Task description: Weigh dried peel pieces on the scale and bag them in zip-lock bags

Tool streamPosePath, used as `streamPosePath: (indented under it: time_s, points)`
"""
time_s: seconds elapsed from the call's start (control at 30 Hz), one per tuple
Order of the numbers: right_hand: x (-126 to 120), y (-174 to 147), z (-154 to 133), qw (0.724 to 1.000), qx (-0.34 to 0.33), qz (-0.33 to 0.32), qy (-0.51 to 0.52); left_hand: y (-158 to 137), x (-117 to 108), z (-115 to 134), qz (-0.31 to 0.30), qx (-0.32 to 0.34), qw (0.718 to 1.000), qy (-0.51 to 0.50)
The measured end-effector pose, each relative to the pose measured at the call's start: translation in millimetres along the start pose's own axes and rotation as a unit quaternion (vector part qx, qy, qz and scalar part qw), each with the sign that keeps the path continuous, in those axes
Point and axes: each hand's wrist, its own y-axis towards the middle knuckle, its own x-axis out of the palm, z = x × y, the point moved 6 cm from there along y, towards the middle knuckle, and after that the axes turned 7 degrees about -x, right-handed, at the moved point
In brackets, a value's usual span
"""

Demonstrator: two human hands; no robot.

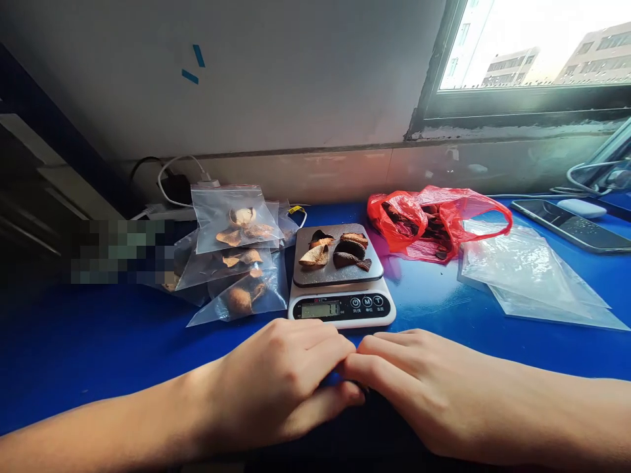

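Note:
My left hand (290, 381) and my right hand (428, 387) meet at the fingertips just in front of a white digital kitchen scale (342, 286). Both are loosely bent and hold nothing I can see; a gap shows between my left thumb and forefinger. The fingertips partly cover one another. On the scale's metal plate lie several curled pieces of dried peel (351, 253), brown and tan. Its display (320, 309) is lit with digits too small to read surely. Left of the scale, several clear zip bags (231, 223) with dried peel inside lie in a pile.
A red plastic bag (409, 217) of dark dried pieces lies open behind right. Flat clear bags (537, 269) are stacked at right, near a phone (576, 223) and a white case (582, 208). Cables and a power strip (170, 211) run along the wall.

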Motion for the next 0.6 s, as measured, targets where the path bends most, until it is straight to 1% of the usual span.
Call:
streamPosePath:
  time_s: [0.1,0.27,0.37,0.43,0.5,0.6]
  points:
    - [0,0,-1,1.0,-0.012,0.008,-0.02,-1,1,-1,-0.002,-0.004,1.0,-0.006]
    - [3,1,4,0.997,-0.002,0.023,-0.069,0,2,-1,0.023,-0.006,1.0,0.0]
    - [5,2,5,0.997,-0.01,0.029,-0.069,1,2,-1,0.035,-0.01,0.999,0.006]
    - [1,3,3,0.996,-0.021,0.056,-0.062,1,2,-1,0.035,-0.019,0.999,0.012]
    - [-7,1,1,0.992,-0.033,0.103,-0.067,0,-2,-1,0.044,-0.022,0.998,0.026]
    - [-27,-5,-1,0.976,-0.044,0.176,-0.122,-4,-11,-1,0.073,-0.014,0.996,0.048]
